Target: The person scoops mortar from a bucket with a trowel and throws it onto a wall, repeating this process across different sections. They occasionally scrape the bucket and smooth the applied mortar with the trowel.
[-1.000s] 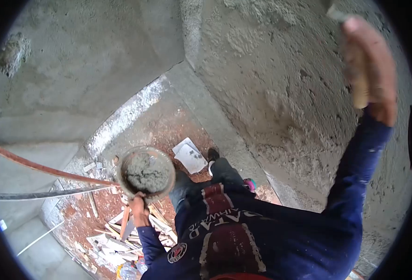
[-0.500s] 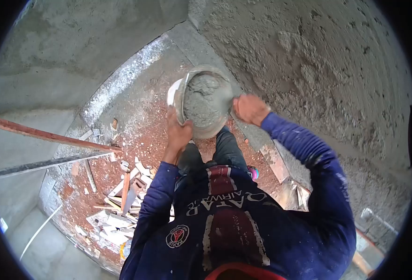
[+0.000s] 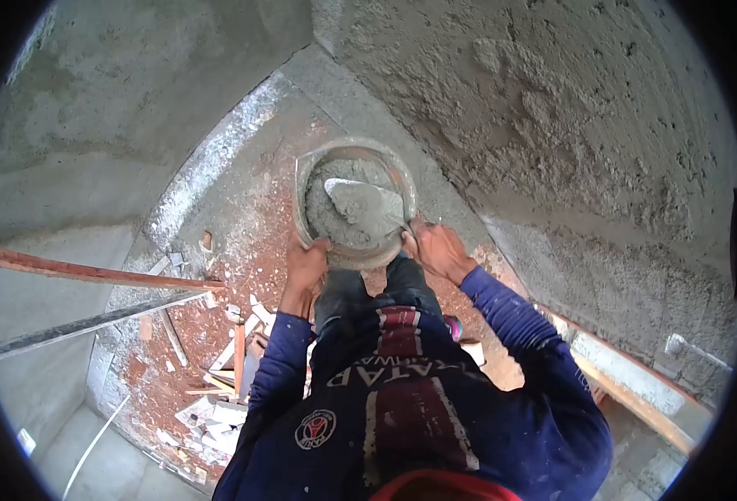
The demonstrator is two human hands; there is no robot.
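A round bucket (image 3: 356, 258) of wet grey mortar (image 3: 327, 209) hangs in front of my legs. Its near left rim is gripped by my left hand (image 3: 305, 269), fingers curled at the edge. On the right side, my right hand (image 3: 437, 249) is closed around the handle of a trowel (image 3: 370, 205) and sits against the bucket rim. The trowel's blade lies in the bucket over the mortar, with mortar on it. Most of the handle is hidden in my fingers.
A rough mortar-coated wall (image 3: 569, 125) rises on the right, and a smoother grey wall (image 3: 135, 108) on the left. Two long bars, one reddish (image 3: 93, 269) and one grey (image 3: 93, 324), slant in from the left. Broken scraps (image 3: 218, 417) litter the reddish floor.
My right hand has moved down and in to the bucket's rim, and the trowel blade now shows inside the bucket. The bucket has tilted and shifted slightly lower in view.
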